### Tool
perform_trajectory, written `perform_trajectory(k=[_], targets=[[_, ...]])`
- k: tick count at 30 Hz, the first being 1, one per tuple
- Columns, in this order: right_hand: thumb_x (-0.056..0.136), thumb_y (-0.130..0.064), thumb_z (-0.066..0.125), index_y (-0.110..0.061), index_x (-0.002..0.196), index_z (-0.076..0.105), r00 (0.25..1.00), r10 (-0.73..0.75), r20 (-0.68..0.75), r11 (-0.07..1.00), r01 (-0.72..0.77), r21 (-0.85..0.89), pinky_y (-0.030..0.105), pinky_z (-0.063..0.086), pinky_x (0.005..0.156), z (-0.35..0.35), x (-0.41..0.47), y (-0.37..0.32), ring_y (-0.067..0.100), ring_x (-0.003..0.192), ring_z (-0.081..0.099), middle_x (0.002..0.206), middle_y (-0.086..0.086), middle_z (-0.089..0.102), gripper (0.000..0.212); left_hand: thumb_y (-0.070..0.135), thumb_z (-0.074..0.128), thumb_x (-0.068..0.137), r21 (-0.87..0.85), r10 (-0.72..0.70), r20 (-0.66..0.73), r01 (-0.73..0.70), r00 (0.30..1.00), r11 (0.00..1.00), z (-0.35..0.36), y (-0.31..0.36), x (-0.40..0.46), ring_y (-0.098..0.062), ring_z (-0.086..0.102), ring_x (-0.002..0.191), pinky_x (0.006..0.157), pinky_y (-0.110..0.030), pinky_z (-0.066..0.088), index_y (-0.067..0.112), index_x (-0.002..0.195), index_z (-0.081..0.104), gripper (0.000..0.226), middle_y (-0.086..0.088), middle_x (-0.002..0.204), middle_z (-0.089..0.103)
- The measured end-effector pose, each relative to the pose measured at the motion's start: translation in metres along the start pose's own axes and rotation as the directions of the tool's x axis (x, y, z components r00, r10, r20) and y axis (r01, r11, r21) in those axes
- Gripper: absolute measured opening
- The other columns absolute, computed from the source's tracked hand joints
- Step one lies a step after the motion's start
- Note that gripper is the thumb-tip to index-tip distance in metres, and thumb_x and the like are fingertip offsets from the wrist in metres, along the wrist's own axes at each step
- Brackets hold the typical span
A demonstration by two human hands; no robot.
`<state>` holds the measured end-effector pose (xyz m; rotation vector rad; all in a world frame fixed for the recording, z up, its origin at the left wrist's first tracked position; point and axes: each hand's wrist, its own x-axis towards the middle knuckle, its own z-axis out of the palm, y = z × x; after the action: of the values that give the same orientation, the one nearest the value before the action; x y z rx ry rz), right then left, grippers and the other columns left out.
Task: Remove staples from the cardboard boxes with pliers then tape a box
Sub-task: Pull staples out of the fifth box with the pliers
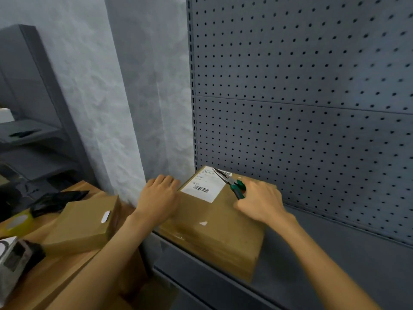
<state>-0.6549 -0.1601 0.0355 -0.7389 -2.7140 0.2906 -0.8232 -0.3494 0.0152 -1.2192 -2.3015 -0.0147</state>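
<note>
A taped cardboard box (214,231) with a white barcode label (206,185) lies on a grey metal shelf (312,265). My left hand (159,194) rests on the box's far left edge, fingers bent over it. My right hand (260,201) grips green-handled needle-nose pliers (230,182), and their jaws point up-left across the label. A second, smaller cardboard box (86,224) sits on the wooden table to the left. A yellow roll of tape (16,222) lies at that table's left edge.
A grey pegboard panel (301,86) rises right behind the shelf. Black plastic (55,201) lies behind the smaller box. A grey and white device (13,260) sits at the table's front left. More cardboard (143,296) shows below the table.
</note>
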Motion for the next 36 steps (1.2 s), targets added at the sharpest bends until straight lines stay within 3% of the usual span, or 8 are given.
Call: perform_trajectory(k=[5,9,13,17,20,22,29,36], targets=[[0.069,-0.026,0.061,-0.018,0.091,0.050,0.997,0.075,-0.003,0.996,-0.075,-0.041,0.024,0.031,0.051,0.005,0.018,0.006,0.015,0.062,0.051,0.072,-0.004,0.056,0.026,0.034,0.061,0.087,-0.129,-0.011,0.023,0.014,1.000,0.991,0.019,-0.004,0.032,-0.026,0.060,0.093,0.077,-0.038,0.049,0.012,0.099,0.065,0.025,-0.004,0.099,0.066],[0.070,-0.026,0.061,-0.018,0.091,0.050,0.986,0.164,0.001,0.985,-0.164,-0.051,0.026,0.032,0.052,0.009,0.020,0.007,0.020,0.069,0.053,0.075,-0.003,0.056,0.025,0.052,0.038,0.094,-0.390,-0.129,0.267,0.230,0.955,0.892,0.041,-0.012,0.049,-0.022,0.046,0.118,0.091,-0.036,0.042,0.019,0.125,0.051,0.048,0.000,0.127,0.054],[0.070,-0.028,0.061,-0.023,0.093,0.048,0.962,0.273,-0.011,0.960,-0.273,-0.064,0.026,0.031,0.054,0.014,0.017,0.005,0.024,0.074,0.052,0.083,0.000,0.057,0.027,0.063,0.038,0.089,-0.549,-0.058,0.440,0.319,0.896,0.772,0.069,-0.022,0.068,-0.024,0.051,0.118,0.089,-0.035,0.041,0.017,0.132,0.047,0.063,-0.002,0.133,0.054],[0.067,-0.027,0.061,-0.016,0.107,0.059,0.920,0.382,-0.082,0.914,-0.390,-0.113,0.024,0.030,0.049,0.013,0.020,-0.002,0.024,0.067,0.055,0.079,0.001,0.058,0.042,0.067,0.039,0.087,-0.678,0.063,0.508,0.354,0.859,0.644,0.076,-0.025,0.089,-0.022,0.057,0.111,0.087,-0.032,0.044,0.021,0.126,0.053,0.062,0.000,0.124,0.060],[0.069,-0.026,0.062,-0.010,0.113,0.057,0.895,0.435,-0.094,0.884,-0.445,-0.146,0.024,0.029,0.048,0.018,0.017,-0.015,0.025,0.065,0.055,0.076,0.004,0.059,0.048,0.067,0.046,0.083,-0.786,0.216,0.579,0.468,0.786,0.404,0.084,-0.024,0.095,-0.013,0.063,0.095,0.090,-0.034,0.049,0.033,0.103,0.060,0.042,0.007,0.106,0.067],[0.070,-0.027,0.063,-0.011,0.112,0.055,0.881,0.464,-0.089,0.866,-0.472,-0.166,0.024,0.028,0.048,0.020,0.012,-0.022,0.025,0.064,0.054,0.070,0.001,0.056,0.046,0.062,0.053,0.081,-0.799,0.295,0.596,0.519,0.747,0.303,0.090,-0.023,0.094,-0.013,0.066,0.092,0.090,-0.035,0.051,0.038,0.093,0.059,0.028,0.007,0.102,0.069],[0.068,-0.026,0.063,-0.017,0.096,0.048,0.807,0.580,-0.111,0.789,-0.590,-0.170,0.024,0.029,0.049,0.014,-0.008,-0.031,0.026,0.068,0.053,0.069,-0.003,0.052,0.033,0.056,0.063,0.079,-0.780,0.335,0.618,0.609,0.711,0.145,0.096,-0.017,0.098,-0.016,0.068,0.089,0.085,-0.036,0.054,0.026,0.102,0.066,0.037,0.004,0.097,0.072],[0.069,-0.026,0.063,-0.018,0.094,0.048,0.768,0.631,-0.112,0.755,-0.640,-0.143,0.025,0.029,0.050,0.008,-0.022,-0.028,0.025,0.068,0.051,0.072,-0.002,0.054,0.031,0.040,0.074,0.076,-0.777,0.266,0.609,0.630,0.747,0.010,0.094,-0.009,0.091,-0.017,0.070,0.085,0.085,-0.040,0.054,0.023,0.105,0.068,0.034,0.004,0.093,0.074]])
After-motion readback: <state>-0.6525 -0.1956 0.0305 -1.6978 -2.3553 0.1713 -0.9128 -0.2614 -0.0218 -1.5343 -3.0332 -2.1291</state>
